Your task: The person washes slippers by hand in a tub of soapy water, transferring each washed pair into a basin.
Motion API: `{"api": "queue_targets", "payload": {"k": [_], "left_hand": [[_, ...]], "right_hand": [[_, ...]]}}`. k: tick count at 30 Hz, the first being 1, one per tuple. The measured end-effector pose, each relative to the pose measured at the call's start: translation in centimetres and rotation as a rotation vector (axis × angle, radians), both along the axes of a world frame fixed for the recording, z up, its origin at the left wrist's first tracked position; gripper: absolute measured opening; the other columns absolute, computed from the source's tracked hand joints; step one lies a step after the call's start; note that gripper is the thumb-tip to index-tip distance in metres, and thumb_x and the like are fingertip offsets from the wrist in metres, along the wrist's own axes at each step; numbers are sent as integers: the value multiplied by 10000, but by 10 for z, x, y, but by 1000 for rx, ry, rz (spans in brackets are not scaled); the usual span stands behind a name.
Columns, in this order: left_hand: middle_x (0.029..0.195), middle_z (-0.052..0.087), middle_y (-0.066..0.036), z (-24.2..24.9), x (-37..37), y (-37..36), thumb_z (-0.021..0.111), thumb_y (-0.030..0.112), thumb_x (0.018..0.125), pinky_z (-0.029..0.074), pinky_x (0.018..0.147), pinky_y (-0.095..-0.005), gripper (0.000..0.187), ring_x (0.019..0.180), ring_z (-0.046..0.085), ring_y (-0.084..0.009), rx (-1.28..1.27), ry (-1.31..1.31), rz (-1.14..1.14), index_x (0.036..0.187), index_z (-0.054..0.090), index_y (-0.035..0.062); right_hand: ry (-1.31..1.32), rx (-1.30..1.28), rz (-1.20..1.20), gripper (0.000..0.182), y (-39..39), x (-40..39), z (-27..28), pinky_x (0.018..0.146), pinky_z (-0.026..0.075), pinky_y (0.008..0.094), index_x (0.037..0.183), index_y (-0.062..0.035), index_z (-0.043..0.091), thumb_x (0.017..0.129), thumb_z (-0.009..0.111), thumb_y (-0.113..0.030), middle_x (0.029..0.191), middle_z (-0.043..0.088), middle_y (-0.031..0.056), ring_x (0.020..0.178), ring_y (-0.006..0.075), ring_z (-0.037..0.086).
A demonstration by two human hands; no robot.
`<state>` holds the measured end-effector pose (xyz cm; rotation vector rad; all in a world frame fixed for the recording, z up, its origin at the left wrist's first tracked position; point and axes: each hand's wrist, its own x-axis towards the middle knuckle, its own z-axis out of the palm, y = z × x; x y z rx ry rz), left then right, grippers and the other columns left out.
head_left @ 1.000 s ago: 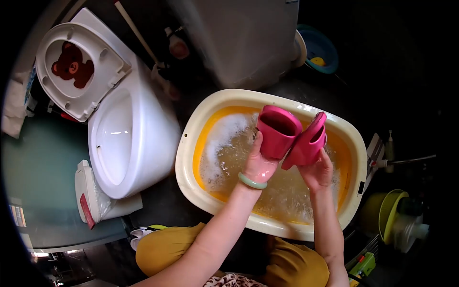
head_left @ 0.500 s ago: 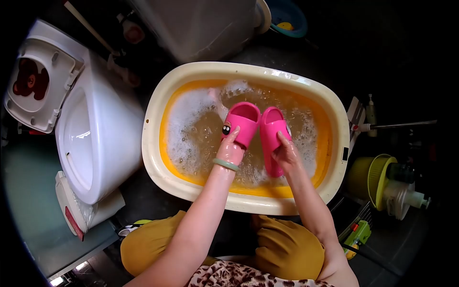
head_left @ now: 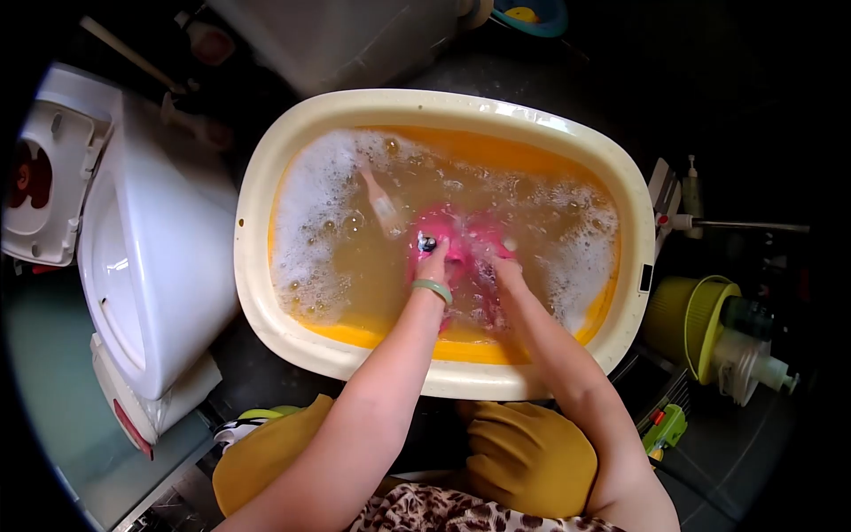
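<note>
Where the person's two bare forearms reach down from the lower edge of the view, past knees in mustard-yellow trousers (head_left: 532,457) and a leopard-print garment (head_left: 425,514), both hands meet inside a cream oval wash basin (head_left: 266,177) with an orange inner wall. Left hand (head_left: 433,264): wrist ringed by a pale green bangle (head_left: 432,290), fingers pressed onto the left pink slipper (head_left: 434,226), which lies under the murky, soapy water (head_left: 355,266); a small dark eye-like decoration shows on it just above the fingertips. Right hand (head_left: 503,270): partly submerged, resting on the right pink slipper (head_left: 483,244), just beside the first. Whether either grip is clenched around a slipper or merely pushing down on it cannot be told through the water. White foam (head_left: 310,191) gathers along the basin's left side and again at its right wall. A pale brush-like handle (head_left: 381,202) floats left of the slippers, apart from both hands.

Beside the basin on the person's left stands a white toilet (head_left: 142,257) with its seat lid (head_left: 44,177) raised. On the right, a yellow-green plastic container (head_left: 687,324) and a pump bottle (head_left: 691,191) sit on the dark floor. Beyond the basin stands a large grey appliance body (head_left: 355,35), and a blue bowl (head_left: 532,13) lies at the top edge.
</note>
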<state>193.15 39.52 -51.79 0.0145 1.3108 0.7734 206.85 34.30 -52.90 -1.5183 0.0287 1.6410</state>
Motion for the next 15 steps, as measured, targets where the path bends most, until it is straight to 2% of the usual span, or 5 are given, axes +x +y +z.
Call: {"api": "queue_targets", "payload": {"k": [4, 6, 9, 11, 15], "left_hand": [[924, 608, -58, -13, -15, 5, 564, 284, 862, 476, 768, -371, 278, 871, 573, -204, 94, -90, -130, 1067, 555, 97], [936, 617, -54, 3, -14, 3, 528, 298, 876, 453, 804, -379, 269, 881, 572, -223, -111, -396, 73, 1062, 564, 107], [1003, 601, -55, 32, -9, 7, 530, 287, 868, 423, 844, -393, 282, 939, 550, -227, -117, -460, 138, 1086, 549, 109], [1067, 583, -57, 51, -8, 13, 543, 272, 854, 402, 871, -405, 304, 994, 529, -225, -43, -421, 125, 1110, 531, 109], [1152, 544, -50, 69, -25, 12, 561, 242, 836, 393, 876, -398, 342, 1057, 499, -212, 75, -530, 200, 1145, 498, 109]], "right_hand": [[-278, -32, 35, 280, 8, -8, 5, 610, 470, 311, 1016, -57, 588, 804, 606, -239, 893, 614, 56, 776, 163, 570], [-288, -108, 12, 284, 15, -13, 20, 613, 469, 315, 1028, -62, 584, 811, 600, -246, 915, 609, 62, 792, 161, 564], [-101, 74, -112, 256, 22, -15, 31, 629, 470, 334, 1012, -73, 580, 807, 607, -225, 931, 589, 51, 737, 166, 549], [177, -104, -111, 261, 21, -17, 46, 657, 474, 319, 1011, -81, 580, 801, 626, -229, 997, 591, 54, 811, 163, 562], [256, 53, -127, 308, 21, -17, 87, 721, 469, 324, 1066, -80, 552, 809, 621, -235, 1078, 573, 62, 930, 176, 554]]}}
